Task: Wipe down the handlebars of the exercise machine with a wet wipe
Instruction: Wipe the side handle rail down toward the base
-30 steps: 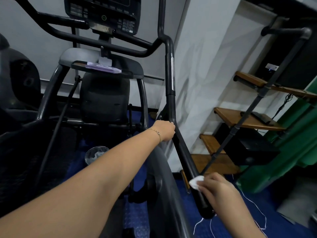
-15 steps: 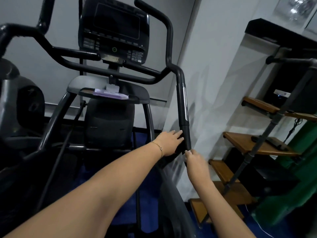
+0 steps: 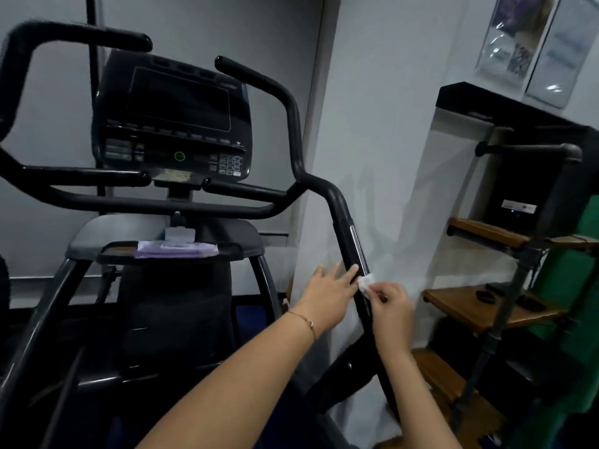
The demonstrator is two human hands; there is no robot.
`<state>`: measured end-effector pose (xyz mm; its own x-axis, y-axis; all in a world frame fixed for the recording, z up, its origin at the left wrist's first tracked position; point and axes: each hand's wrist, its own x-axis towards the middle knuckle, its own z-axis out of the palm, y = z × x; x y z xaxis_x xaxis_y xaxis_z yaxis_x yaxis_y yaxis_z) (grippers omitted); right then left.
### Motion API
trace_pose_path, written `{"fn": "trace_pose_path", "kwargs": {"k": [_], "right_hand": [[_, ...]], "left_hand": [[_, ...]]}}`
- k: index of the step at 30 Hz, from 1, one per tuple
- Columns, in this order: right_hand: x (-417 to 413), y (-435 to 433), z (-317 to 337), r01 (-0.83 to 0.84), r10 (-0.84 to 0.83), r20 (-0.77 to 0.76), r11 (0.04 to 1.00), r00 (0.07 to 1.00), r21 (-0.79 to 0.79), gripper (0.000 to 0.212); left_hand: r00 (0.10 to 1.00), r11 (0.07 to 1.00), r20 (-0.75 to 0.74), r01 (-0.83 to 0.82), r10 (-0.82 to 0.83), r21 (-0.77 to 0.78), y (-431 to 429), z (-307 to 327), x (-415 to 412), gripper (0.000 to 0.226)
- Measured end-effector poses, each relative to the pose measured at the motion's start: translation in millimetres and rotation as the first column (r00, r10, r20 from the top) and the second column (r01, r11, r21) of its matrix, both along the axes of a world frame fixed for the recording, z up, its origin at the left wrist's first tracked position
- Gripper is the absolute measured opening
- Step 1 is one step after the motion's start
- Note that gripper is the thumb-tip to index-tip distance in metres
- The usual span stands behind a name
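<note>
The black right handlebar (image 3: 343, 222) of the exercise machine runs down from the console to the lower right, with a silver strip along its grip. My right hand (image 3: 390, 307) pinches a small crumpled white wet wipe (image 3: 366, 282) against the bar just below that strip. My left hand (image 3: 325, 296), with a thin bracelet at the wrist, lies flat with fingers spread, its fingertips touching the bar's left side beside the wipe. A second black handlebar (image 3: 64, 35) curves across the upper left.
The console (image 3: 175, 118) with screen and keypad sits centre left. Below it a tray holds a purple wipes pack (image 3: 175, 249). A white wall corner (image 3: 324, 124) stands right behind the bar. Wooden pipe-frame shelves (image 3: 479, 306) and a green cloth (image 3: 570, 286) are at right.
My right hand slid with the wipe up the bar from its low end to just below the silver strip. My left hand let go of the bar and opened flat. The view tilted upward.
</note>
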<state>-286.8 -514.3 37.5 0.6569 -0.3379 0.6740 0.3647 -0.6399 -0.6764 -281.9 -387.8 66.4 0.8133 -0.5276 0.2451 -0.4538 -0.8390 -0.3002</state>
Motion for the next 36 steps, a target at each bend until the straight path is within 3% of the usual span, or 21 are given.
{"fn": "trace_pose_path", "kwargs": {"k": [7, 11, 14, 17, 19, 21, 24, 26, 31, 34, 36], "right_hand": [[49.7, 7.6, 50.4, -0.076, 0.07, -0.087, 0.995, 0.994, -0.07, 0.009], [59.4, 4.9, 57.5, -0.1, 0.087, -0.075, 0.979, 0.993, -0.177, 0.006], [71.2, 5.7, 65.6, -0.105, 0.097, -0.049, 0.977, 0.994, -0.184, 0.008], [100.0, 15.5, 96.0, -0.124, 0.117, -0.043, 0.961, 0.992, -0.249, 0.012], [117.0, 23.9, 115.6, -0.141, 0.135, -0.041, 0.945, 0.99, -0.296, 0.012], [130.4, 29.1, 131.7, -0.15, 0.148, -0.03, 0.936, 0.989, -0.319, 0.012], [148.0, 37.7, 155.9, -0.144, 0.136, -0.049, 0.903, 0.989, -0.405, 0.018], [161.0, 47.6, 171.9, -0.125, 0.086, -0.099, 0.846, 0.991, -0.519, 0.023], [193.1, 73.4, 204.5, -0.126, -0.088, -0.262, 0.705, 0.961, -0.698, 0.03], [206.3, 87.4, 208.8, -0.116, -0.119, -0.258, 0.664, 0.959, -0.738, 0.028], [203.0, 93.0, 207.6, -0.076, -0.122, -0.209, 0.664, 0.97, -0.743, 0.023]], "left_hand": [[0.992, 0.992, 0.028, 0.126, -0.127, 0.014, 23.9, 2.6, 16.0, 0.066], [0.992, 0.922, 0.084, 0.121, -0.097, -0.367, 38.2, 24.8, 37.1, 0.071], [0.999, 0.848, -0.023, 0.029, -0.049, -0.528, 34.8, 39.7, 59.7, 0.075], [0.982, 0.655, -0.134, -0.014, -0.134, -0.755, 15.2, 39.5, 75.1, 0.065], [0.985, 0.553, -0.059, 0.042, -0.163, -0.832, 4.6, 33.7, 78.4, 0.063], [0.99, 0.56, 0.023, 0.096, -0.137, -0.823, 3.2, 27.6, 80.6, 0.06], [0.991, 0.648, 0.104, 0.13, -0.08, -0.75, 11.0, 20.9, 91.4, 0.061], [0.978, 0.686, 0.203, 0.185, -0.055, -0.703, 18.0, 16.6, 99.5, 0.067], [0.92, 0.798, 0.381, 0.295, -0.089, -0.526, 36.2, 10.7, 119.2, 0.048], [0.934, 0.776, 0.347, 0.281, -0.085, -0.565, 45.2, 23.2, 114.9, 0.045], [0.969, 0.664, 0.247, 0.199, -0.022, -0.721, 57.2, 31.2, 111.5, 0.042]]}}
